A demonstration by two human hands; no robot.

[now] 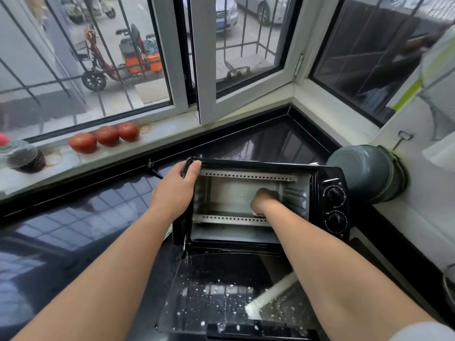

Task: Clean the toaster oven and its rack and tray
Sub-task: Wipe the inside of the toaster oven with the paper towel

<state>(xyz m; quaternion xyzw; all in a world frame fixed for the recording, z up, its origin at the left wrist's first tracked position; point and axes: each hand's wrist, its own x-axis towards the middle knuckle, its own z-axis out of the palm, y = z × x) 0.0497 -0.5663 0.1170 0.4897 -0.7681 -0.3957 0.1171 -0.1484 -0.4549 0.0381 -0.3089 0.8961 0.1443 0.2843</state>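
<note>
We are steadying the light, slide-prone toaster oven (261,203), left hand (176,190) gripping its top-left corner, right hand (264,201) fisted inside, contents unclear.

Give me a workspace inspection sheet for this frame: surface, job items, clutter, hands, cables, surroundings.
Surface: dark glossy countertop, reflecting the window bars.
Job's things: black toaster oven on the counter, glass door folded down and spotted with white droplets; no rack or tray seen in the cavity.
Clutter: three tomatoes and rubber bands on the sill; grey duct right of the oven.
Hands: left hand grips the oven's top left corner; right hand is inside the cavity, fingers curled, a bit of something white below it; what it holds cannot be told.
Cables: black cord behind the oven's left side.
Surroundings: barred corner window; scooters and cars outside.
</note>
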